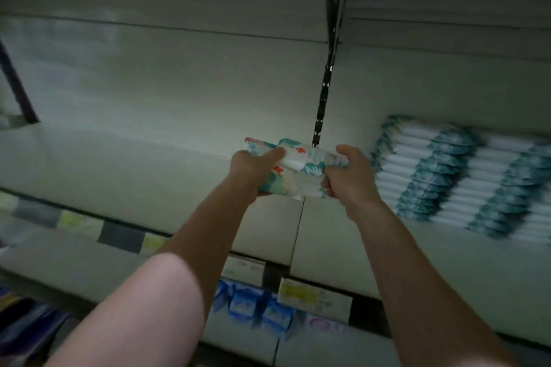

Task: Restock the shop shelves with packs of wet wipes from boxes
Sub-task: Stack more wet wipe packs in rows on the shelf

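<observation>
Holding a pack of wet wipes (293,171), the two hands show up in the head view, the only view there is. The pack is just over the shelf (119,164), by the line where two shelf boards meet. It is left of the pile of packs (447,176) at the right end of the shelf. It may be two packs, one on the other; I cannot tell.

The pack looks soft and squashy, with a shiny wrap that could slip. I think it is light, and best held at both short ends.

The left hand (253,167) grips the left end, thumb on top, other fingers tucked under. The right hand (350,176) grips the right end, fingers curled tight round it. Blue packs (256,307) sit on the shelf below
</observation>
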Tool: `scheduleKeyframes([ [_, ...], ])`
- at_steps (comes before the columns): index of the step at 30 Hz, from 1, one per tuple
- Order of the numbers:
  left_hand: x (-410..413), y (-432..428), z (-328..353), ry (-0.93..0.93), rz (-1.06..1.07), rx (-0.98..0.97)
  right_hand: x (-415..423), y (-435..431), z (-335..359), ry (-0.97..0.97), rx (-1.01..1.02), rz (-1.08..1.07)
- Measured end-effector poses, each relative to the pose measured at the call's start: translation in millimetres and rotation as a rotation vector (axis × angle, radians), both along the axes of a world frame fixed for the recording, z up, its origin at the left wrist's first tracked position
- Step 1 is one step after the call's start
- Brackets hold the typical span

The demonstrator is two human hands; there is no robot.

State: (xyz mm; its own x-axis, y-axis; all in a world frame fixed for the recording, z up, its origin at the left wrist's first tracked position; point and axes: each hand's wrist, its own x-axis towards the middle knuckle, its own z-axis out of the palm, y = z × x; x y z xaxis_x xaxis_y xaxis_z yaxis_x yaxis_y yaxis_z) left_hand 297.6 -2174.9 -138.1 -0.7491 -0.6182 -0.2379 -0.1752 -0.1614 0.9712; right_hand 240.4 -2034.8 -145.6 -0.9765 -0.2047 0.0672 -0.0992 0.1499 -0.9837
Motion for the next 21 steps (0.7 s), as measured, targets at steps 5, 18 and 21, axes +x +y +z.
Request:
scheduleKeyframes([
  [5, -44, -9, 13, 0.012, -0.108, -0.196, -29, -6, 8, 0.074, 0.124, -0.019],
  [18, -85, -20, -8, -0.178, -0.135, -0.047, -73, -4, -14, 0.237, 0.535, -0.212],
  [21, -84, -29, -11, -0.182, -0.096, -0.055, -73, -4, -17, 0.273, 0.632, -0.209],
])
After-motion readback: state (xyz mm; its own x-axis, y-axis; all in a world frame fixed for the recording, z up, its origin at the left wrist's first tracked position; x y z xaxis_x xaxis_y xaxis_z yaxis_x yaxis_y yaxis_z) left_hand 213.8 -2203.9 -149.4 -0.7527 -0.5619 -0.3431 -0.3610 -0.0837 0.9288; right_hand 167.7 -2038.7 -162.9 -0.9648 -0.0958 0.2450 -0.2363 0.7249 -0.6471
